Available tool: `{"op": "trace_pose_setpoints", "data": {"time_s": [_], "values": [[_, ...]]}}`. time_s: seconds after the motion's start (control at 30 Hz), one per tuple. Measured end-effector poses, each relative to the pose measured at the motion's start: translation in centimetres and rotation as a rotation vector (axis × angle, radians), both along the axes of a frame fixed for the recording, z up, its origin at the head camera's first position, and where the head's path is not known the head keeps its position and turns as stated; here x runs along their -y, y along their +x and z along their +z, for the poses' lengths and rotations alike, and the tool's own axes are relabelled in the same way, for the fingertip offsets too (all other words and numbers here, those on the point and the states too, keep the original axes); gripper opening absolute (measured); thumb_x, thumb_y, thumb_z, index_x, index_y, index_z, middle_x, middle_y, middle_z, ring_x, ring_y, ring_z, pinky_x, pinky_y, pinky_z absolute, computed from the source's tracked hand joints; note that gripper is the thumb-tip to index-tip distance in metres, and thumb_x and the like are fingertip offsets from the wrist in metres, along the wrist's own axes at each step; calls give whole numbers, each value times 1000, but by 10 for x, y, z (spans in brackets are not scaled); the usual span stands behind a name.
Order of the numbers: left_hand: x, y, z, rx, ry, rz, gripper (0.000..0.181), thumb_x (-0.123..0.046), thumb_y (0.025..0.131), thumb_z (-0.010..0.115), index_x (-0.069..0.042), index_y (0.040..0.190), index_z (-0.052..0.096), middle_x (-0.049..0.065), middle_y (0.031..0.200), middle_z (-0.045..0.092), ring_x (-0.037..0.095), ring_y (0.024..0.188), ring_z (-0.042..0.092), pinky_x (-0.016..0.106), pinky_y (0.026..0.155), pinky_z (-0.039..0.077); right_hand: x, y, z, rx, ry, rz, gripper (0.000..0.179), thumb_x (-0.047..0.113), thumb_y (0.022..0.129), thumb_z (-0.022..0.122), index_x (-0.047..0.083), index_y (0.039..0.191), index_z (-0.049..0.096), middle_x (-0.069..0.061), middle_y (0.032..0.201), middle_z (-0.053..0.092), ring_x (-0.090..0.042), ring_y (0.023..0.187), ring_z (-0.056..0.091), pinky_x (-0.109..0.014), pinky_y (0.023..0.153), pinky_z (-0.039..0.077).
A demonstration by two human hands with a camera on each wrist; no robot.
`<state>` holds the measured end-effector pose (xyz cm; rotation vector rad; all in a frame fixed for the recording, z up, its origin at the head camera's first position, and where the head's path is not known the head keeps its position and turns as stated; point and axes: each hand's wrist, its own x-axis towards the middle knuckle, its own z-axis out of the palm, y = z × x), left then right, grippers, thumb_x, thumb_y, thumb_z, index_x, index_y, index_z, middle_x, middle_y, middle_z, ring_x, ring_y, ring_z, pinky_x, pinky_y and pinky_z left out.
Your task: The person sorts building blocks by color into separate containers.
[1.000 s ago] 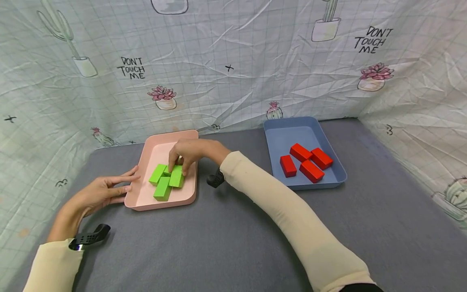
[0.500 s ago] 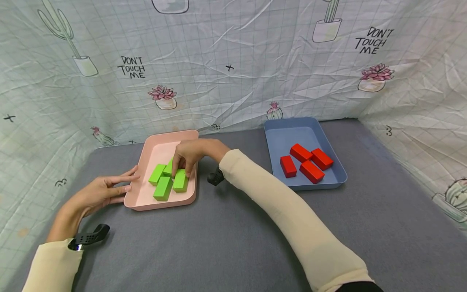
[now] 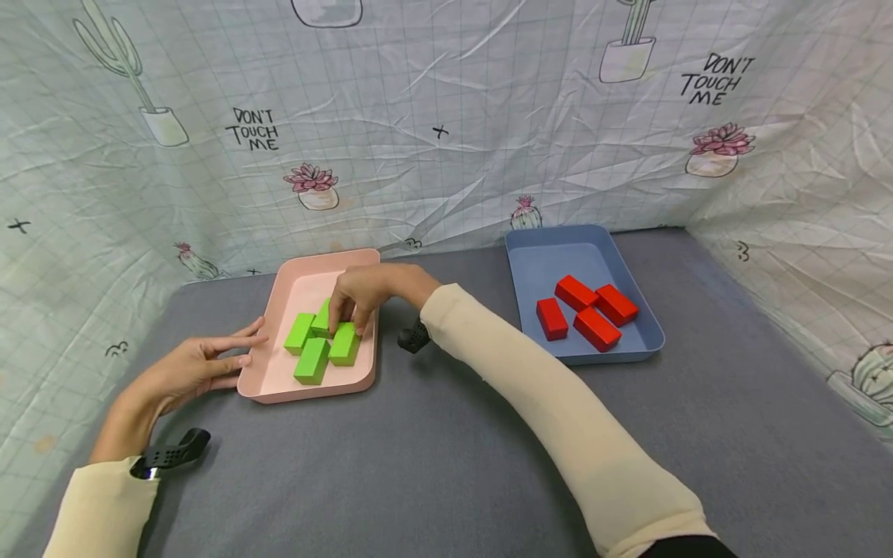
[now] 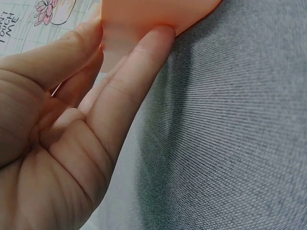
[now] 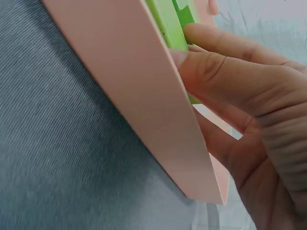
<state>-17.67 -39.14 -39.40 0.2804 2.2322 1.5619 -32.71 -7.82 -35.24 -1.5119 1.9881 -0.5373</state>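
A pink tray (image 3: 303, 280) holds several green rectangular blocks (image 3: 311, 360) grouped toward its front half. My left hand (image 3: 183, 373) rests extended fingertips against the tray's left side; the left wrist view has the fingers touching the tray wall (image 4: 139, 17) from outside. Reaching over the right rim, my right hand (image 3: 364, 288) pinches the rightmost green block (image 3: 345, 347) between thumb and fingers. The right wrist view shows that thumb and a finger at a green block (image 5: 169, 26) just inside the rim. My right fingers partly cover the rearmost green block (image 3: 322, 319).
To the right stands a blue tray (image 3: 551, 249) with several red blocks (image 3: 596, 329) in it. Both trays are on a grey cloth-covered table (image 3: 391, 457). A printed curtain (image 3: 432, 178) hangs close behind them and along both sides.
My right hand has shifted slightly right and toward me, sliding the rightmost green block the same way. A gap now shows between it and the neighbouring blocks. My left hand stays put.
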Motion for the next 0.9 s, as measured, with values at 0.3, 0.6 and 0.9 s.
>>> {"op": "trace_pose_setpoints", "data": {"time_s": [0.3,0.6,0.9], "values": [[-8,-9,-2,-3,17,-14,53,-9,104,57,6,152,37,-6,169,9,-11,129,46,32,96,55,-51,13,11,-344,-159,14,18,13,101,65,8,113,77,-2,112,74,-9,106,68,-20,92,53],[-11,-18,1,2,-34,-31,55,-13,103,61,3,151,40,-9,168,13,-12,129,46,33,96,55,-146,38,17,-491,-336,-166,21,17,102,64,9,117,76,-3,119,74,-11,100,71,-29,90,57],[-4,-2,5,-108,-199,-81,52,-17,104,61,0,150,47,-10,166,25,-16,131,41,28,94,56,-236,66,8,-538,-477,-315,23,11,97,70,6,118,75,-9,127,71,-18,101,73,-35,82,61]]}}
